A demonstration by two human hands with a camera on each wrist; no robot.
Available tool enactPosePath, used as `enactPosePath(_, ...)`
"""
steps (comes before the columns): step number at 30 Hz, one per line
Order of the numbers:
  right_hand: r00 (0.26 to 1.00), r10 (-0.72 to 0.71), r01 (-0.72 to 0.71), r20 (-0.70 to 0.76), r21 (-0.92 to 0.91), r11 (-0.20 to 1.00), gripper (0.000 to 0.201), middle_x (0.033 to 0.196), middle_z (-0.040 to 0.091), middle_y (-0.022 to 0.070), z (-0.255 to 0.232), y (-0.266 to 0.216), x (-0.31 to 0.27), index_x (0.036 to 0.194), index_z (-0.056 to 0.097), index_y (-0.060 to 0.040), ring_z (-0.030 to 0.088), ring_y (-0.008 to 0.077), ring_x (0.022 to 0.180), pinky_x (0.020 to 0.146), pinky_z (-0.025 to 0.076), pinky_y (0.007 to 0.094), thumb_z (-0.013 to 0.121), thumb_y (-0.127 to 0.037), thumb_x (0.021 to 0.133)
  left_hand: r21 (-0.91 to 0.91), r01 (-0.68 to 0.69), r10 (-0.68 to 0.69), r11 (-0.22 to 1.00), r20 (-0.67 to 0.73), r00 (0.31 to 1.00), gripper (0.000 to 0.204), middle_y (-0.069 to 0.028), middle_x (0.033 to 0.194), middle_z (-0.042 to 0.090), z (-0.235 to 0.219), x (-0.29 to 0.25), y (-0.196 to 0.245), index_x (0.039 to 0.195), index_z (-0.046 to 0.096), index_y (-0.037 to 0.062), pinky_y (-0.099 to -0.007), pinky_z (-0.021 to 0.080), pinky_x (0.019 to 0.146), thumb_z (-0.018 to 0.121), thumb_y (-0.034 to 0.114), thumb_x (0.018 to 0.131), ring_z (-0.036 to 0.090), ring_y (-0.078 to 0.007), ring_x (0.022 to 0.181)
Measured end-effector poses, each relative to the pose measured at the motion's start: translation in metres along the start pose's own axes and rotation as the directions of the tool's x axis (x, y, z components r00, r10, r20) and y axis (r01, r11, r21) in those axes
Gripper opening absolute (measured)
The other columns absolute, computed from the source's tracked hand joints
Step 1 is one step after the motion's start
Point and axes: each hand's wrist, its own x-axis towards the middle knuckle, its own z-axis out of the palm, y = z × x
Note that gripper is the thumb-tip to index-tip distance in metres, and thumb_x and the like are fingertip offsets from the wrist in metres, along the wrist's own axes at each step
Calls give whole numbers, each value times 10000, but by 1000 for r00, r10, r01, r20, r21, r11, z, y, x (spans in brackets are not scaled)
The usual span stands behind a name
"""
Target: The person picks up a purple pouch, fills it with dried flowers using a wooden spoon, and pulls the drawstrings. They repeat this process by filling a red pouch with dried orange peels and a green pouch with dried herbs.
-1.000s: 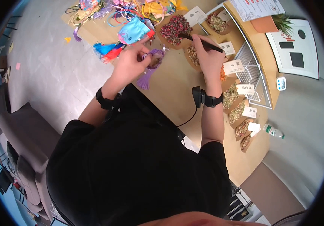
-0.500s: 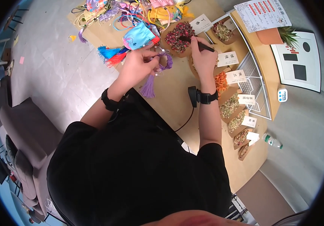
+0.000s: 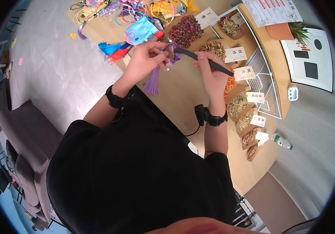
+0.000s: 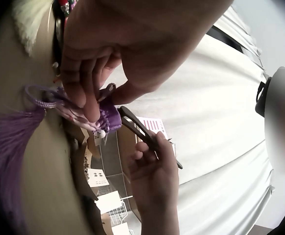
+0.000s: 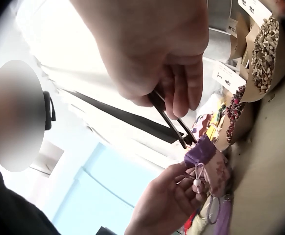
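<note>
A small purple pouch [image 3: 174,54] with a purple tassel [image 3: 152,82] is pinched at its side by the left hand [image 3: 146,60], its mouth held open. The right hand [image 3: 213,78] grips dark tweezers [image 3: 206,60], whose tips are at the pouch mouth. In the left wrist view the tweezers [image 4: 141,131] reach the purple rim [image 4: 112,119] from the right. The right wrist view shows the tips at the purple rim [image 5: 199,152], with a white bead [image 5: 197,182] hanging on a cord below. Whatever lies between the tips is hidden.
Paper trays of dried flowers and herbs, including dark red buds [image 3: 186,32] and pale pieces [image 3: 237,104], line the table's right side with label cards [image 3: 235,54]. A blue pouch [image 3: 141,30] and other colourful pouches lie at the back left. Behind the trays stands a wire rack [image 3: 262,74].
The right hand has drawn the tweezers from the dark red buds to the purple pouch. The left hand has stayed on the pouch, whose opening now faces the tweezers.
</note>
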Motion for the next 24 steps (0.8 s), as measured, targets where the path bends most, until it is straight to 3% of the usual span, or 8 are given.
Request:
enactPosePath(2,1000,-7,6,-25,-28,1000,176,787,702,90,2,-2,-2,995,683,53,676,114,719,668,526,226,679,-108,925,-49,2,-1,999,4,1000,304,-93,793,677,2,0,-1,1146,594,-78,-250,504,601,665,93,906,659,-112,673)
enactPosePath(5,993,-30,38,-114,65,997,185,804,703,97,-3,3,2,1020,683,56,666,113,716,664,525,230,644,-109,946,84,-11,13,996,-34,999,235,-58,746,638,3,0,1,1043,583,-45,-247,489,598,683,111,898,625,-92,655)
enactPosePath(8,989,-16,24,-149,53,998,203,819,704,105,-13,6,12,1032,682,51,653,111,703,664,528,235,618,-130,967,174,-95,106,980,-57,993,174,-6,692,570,1,8,-24,889,571,-7,-231,440,575,688,121,896,542,-55,615)
enactPosePath(11,985,43,-59,-168,-95,994,219,762,700,59,-16,17,25,1000,703,45,616,75,655,622,494,219,635,-157,951,216,-98,99,971,7,995,197,34,679,520,-7,13,-40,793,569,12,-218,377,552,691,129,895,462,-26,600)
enactPosePath(14,988,30,-59,-151,-196,979,224,724,694,41,-14,30,33,977,712,37,598,57,629,594,475,214,660,-176,929,148,-178,181,973,-8,983,226,59,674,498,-6,15,-43,733,562,16,-213,332,541,670,112,907,430,-4,608)
enactPosePath(17,996,-18,-9,-90,-294,956,216,713,694,54,-6,30,37,961,715,21,605,69,611,585,476,225,673,-187,917,74,-199,200,977,2,980,212,69,676,503,-7,16,-40,749,567,18,-209,325,538,656,100,922,426,4,611)
enactPosePath(20,997,-64,44,-40,-380,924,194,711,696,72,3,32,40,953,709,6,630,100,607,590,486,246,671,-180,914,52,-115,113,992,41,993,181,73,740,545,-10,16,-37,817,585,33,-193,367,630,636,136,957,466,-7,693)
enactPosePath(24,997,-67,48,-37,-391,919,170,696,689,87,7,39,43,957,692,-6,657,139,612,602,499,272,664,-168,912,-40,-151,151,988,4,989,200,87,688,507,-6,17,-38,773,587,36,-200,314,541,657,117,942,412,15,617)
